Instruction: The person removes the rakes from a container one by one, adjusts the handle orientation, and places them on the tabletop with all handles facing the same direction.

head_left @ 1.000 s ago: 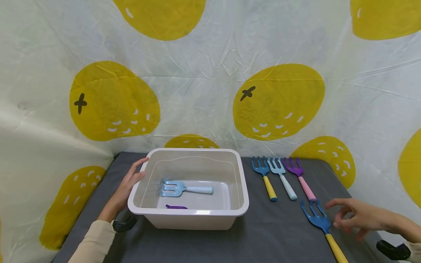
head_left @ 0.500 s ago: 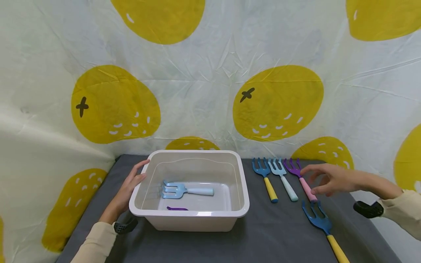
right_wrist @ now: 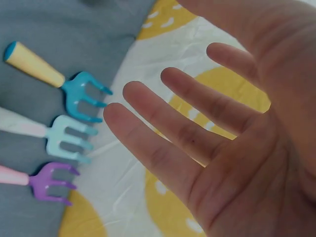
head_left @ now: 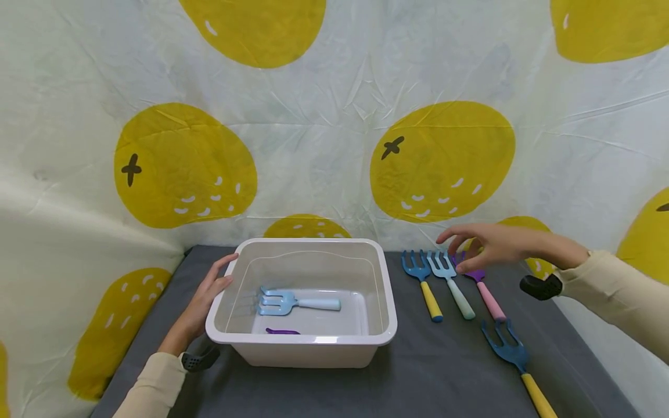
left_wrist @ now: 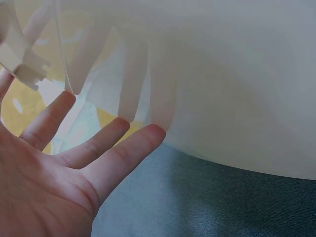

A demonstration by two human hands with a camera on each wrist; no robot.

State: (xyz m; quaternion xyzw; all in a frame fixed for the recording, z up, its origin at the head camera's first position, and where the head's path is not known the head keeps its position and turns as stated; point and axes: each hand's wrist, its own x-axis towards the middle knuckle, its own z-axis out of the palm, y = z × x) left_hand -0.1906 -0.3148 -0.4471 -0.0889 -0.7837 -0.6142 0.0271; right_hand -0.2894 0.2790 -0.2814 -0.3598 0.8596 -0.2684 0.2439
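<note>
A white plastic tub (head_left: 298, 354) stands on the table, and my left hand (head_left: 201, 305) rests its straight fingers against the tub's left side. Inside lie a light blue hand fork (head_left: 319, 303) and a purple piece (head_left: 283, 332), mostly hidden by the front wall. My right hand (head_left: 504, 244) hovers over the tines of a purple hand fork with a pink handle (head_left: 490, 299), holding nothing, its fingers spread in the right wrist view. Left of that lie a light blue fork with a pale handle (head_left: 460, 299) and a blue fork with a yellow handle (head_left: 430, 301).
Nearer the front right lies another blue hand fork with a yellow handle (head_left: 534, 390). Grey cloth (head_left: 413, 377) covers the table. Behind it hangs a white sheet (head_left: 313, 162) printed with yellow fruit shapes.
My right hand has moved left and away from me, from beside the front blue fork to above the purple fork's tines. The left hand stays on the tub.
</note>
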